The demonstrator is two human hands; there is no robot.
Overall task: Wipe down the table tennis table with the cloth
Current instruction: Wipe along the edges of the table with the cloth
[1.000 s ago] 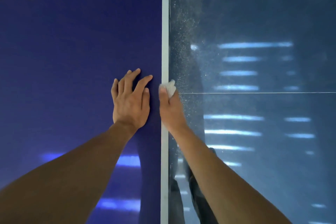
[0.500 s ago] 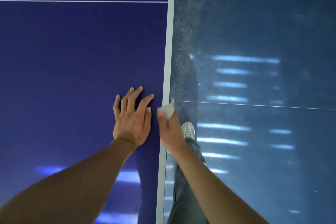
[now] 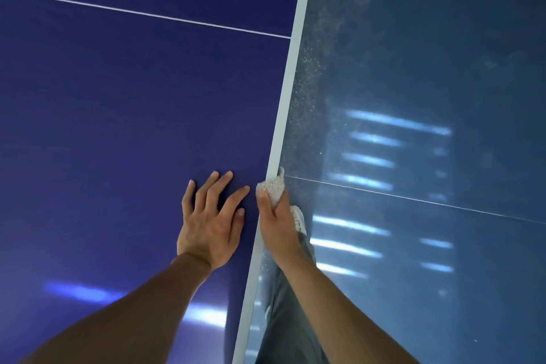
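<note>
Head view, as I read it. Left hand flat on blue table, fingers spread, holding nothing. Right hand grips wadded pale cloth, pressed against white edge stripe at table's right side (hands near, not touching). Beyond edge: glossy floor, dust specks, white shoe.

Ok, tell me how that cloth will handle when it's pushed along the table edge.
The cloth is bunched into a wad in the right hand, so it is probably soft and floppy, not stiff. Its nubbly surface suggests it will drag rather than slip along the white edge. It looks light; it likely won't roll, only crumple.
</note>
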